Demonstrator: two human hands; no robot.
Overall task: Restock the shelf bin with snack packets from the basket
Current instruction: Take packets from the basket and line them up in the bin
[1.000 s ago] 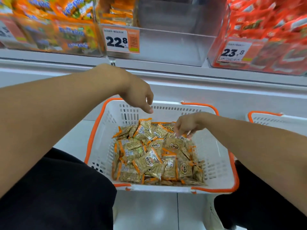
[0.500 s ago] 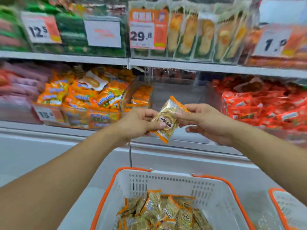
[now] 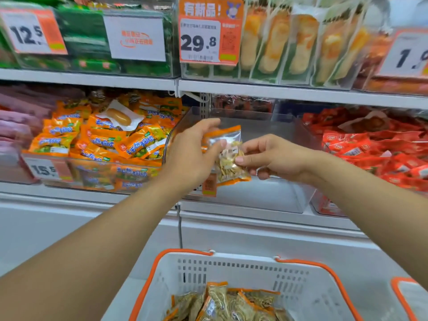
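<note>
Head view: packet (image 3: 228, 156) between both grips

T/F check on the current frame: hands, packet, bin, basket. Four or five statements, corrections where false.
1. Both hands hold one snack packet. True: left hand and right hand each pinch it.
2. The packet lies in the basket. False: it is held up in front of the clear shelf bin.
3. The basket has packets in it. True.
4. The bin to the right holds green packets. False: red packets.
5. The tag above the hands reads 12.5. False: that price tag reads 29.8.
</note>
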